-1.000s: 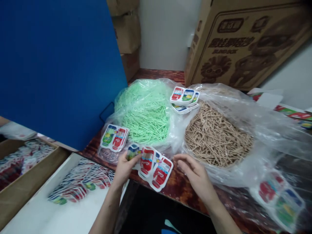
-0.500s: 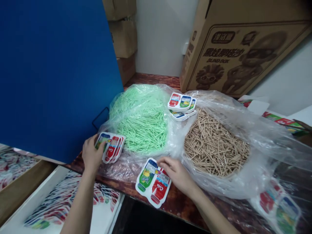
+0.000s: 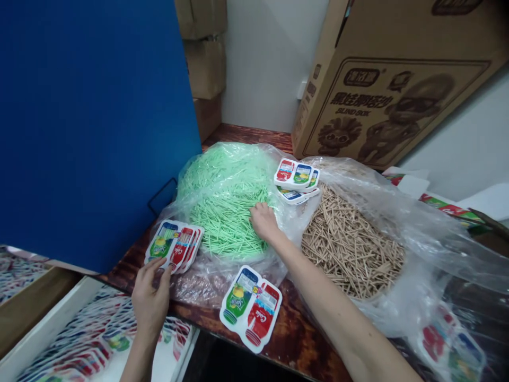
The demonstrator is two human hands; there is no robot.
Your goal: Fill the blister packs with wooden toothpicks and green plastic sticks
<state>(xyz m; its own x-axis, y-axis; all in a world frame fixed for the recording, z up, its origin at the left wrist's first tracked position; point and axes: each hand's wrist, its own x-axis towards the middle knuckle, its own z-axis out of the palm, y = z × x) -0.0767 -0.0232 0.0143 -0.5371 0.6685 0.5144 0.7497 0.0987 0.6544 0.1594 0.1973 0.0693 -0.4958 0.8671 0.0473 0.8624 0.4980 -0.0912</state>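
My right hand [image 3: 263, 220] reaches into the pile of green sticks [image 3: 225, 201] in a clear plastic bag, its fingers curled down among the sticks. My left hand [image 3: 151, 297] rests at the table's front edge, fingertips touching the near edge of a small stack of bottle-printed blister cards [image 3: 174, 245]. A single blister card [image 3: 250, 307] with a green and a red bottle lies on the wooden table [image 3: 294, 334] between my arms.
A bag of tan wooden sticks [image 3: 350, 239] sits right of the green pile, with another stack of cards [image 3: 296, 179] between them. A blue board [image 3: 91, 122] stands at left, a large cardboard box [image 3: 389, 79] behind. Trays of cards [image 3: 99, 345] lie below left.
My right hand left the single card and moved up into the green sticks. My left hand slid back from the left card stack to its near edge.
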